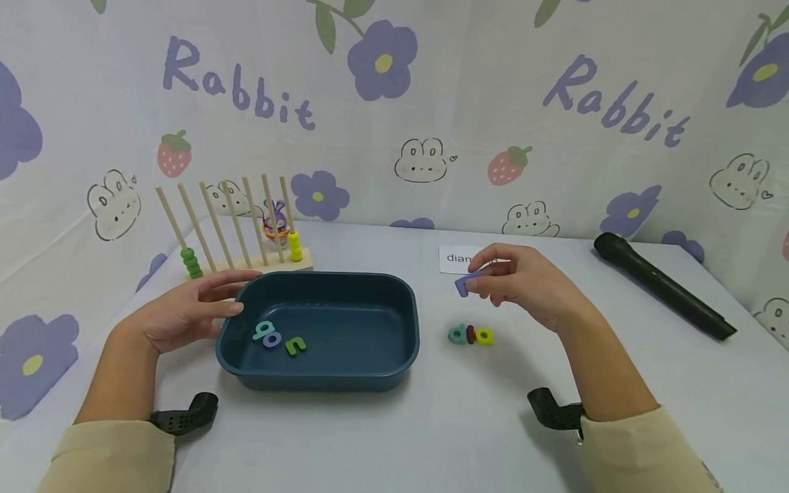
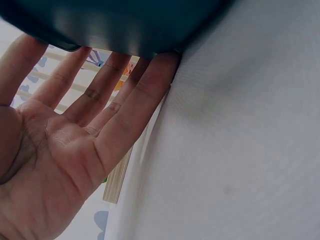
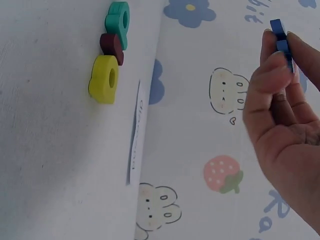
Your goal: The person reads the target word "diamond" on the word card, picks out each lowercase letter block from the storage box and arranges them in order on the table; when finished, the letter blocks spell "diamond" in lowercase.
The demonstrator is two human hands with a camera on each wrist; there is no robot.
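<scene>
My left hand [image 1: 191, 309] rests against the left end of a dark blue bin [image 1: 320, 382]. In the left wrist view its fingers [image 2: 132, 107] are fairly straight, tips at the bin's outer wall. Inside the bin lie a teal letter [image 1: 264, 330], a lilac ring-shaped letter [image 1: 272, 339] and a green n-shaped letter [image 1: 295, 346]. To the right, above the table, my right hand [image 1: 533, 284] pinches a purple letter piece [image 1: 462, 285] between thumb and fingers; its shape is partly covered. Below it, a teal letter [image 3: 118, 22], a dark red letter [image 3: 111, 46] and a yellow letter [image 3: 102, 82] stand in a row.
A white word card [image 1: 455, 259] lies behind the right hand, partly covered by it. At the back left stands a wooden peg rack [image 1: 302, 260] with green and yellow beads, a small purple toy [image 1: 275, 218] behind it. A black microphone-like stick [image 1: 666, 287] lies far right.
</scene>
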